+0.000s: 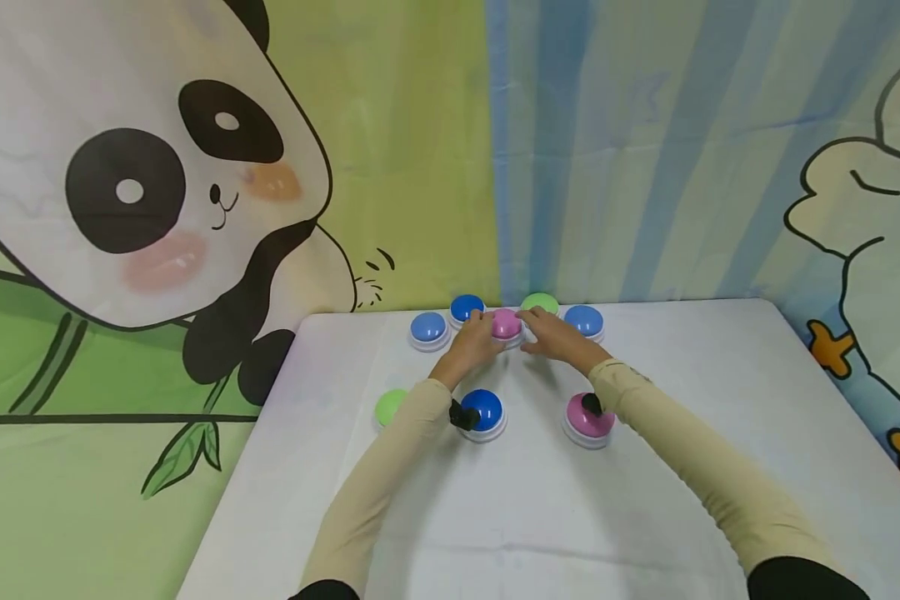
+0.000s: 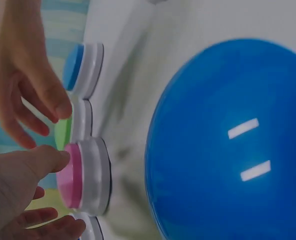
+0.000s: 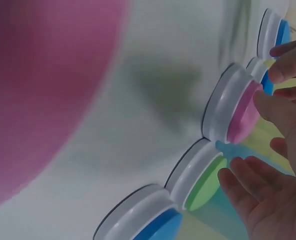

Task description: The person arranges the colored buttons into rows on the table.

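A pink dome button [image 1: 506, 323] with a white base stands in the far row on the white table, between my two hands. My left hand [image 1: 474, 343] is at its left side. In the left wrist view, the left thumb [image 2: 55, 159] lies at the pink dome's edge; whether it touches cannot be told. My right hand [image 1: 558, 337] is on the other side, fingers loosely bent and spread, holding nothing. Beside it are a green button [image 1: 540, 302] and a blue button [image 1: 583, 320]. Two blue buttons, one nearer [image 1: 427, 327] and one behind [image 1: 467, 307], flank the left hand.
Closer in, a blue button [image 1: 483, 408] and a pink button [image 1: 589, 415] stand beneath the wrists, each partly covered by a small black piece. The left sleeve partly hides a green button [image 1: 390, 406]. Behind the table [image 1: 720, 375] hangs a printed panda backdrop [image 1: 412, 167].
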`<state>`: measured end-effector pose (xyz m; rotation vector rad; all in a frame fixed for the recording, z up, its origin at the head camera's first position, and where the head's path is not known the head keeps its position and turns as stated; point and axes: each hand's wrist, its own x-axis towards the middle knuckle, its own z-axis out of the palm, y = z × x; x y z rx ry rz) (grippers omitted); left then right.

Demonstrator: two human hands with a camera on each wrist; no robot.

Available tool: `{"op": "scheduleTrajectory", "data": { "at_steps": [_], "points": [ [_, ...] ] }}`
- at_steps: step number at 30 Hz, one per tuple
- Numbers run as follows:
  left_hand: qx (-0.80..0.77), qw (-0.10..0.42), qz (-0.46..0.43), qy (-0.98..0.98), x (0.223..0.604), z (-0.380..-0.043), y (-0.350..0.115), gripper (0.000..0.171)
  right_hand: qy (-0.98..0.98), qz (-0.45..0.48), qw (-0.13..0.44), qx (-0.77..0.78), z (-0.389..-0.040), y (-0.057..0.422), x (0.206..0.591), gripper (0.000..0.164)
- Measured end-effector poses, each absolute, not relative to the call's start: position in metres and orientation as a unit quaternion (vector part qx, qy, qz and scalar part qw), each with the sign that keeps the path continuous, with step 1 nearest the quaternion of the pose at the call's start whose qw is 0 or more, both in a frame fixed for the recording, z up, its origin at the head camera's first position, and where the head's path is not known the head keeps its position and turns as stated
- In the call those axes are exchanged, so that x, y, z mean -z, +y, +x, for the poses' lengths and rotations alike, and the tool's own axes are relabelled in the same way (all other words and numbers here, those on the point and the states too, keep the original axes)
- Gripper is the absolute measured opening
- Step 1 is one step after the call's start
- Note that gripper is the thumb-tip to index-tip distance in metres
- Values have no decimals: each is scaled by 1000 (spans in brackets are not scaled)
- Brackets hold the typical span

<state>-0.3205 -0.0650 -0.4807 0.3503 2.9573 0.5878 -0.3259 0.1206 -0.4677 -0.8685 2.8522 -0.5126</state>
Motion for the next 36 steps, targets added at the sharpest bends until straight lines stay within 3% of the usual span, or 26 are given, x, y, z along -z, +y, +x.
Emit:
{"op": "scheduleTrajectory", "data": {
  "at_steps": [11, 21, 29, 36],
  "points": [
    [-208, 81, 124, 967, 493, -337, -62, 66, 945, -253, 149, 142, -352, 101, 481, 66],
    [-255, 73, 118, 957, 488, -338, -69, 72, 939, -250, 133, 196, -361, 90, 474, 63],
    [-233, 47, 130, 963, 501, -337, -72, 66, 945, -186, 190, 193, -359, 81, 483, 78],
    [-216, 26, 148, 965, 509, -342, -69, 66, 958, -197, 143, 153, -359, 78, 490, 76]
  ]
}}
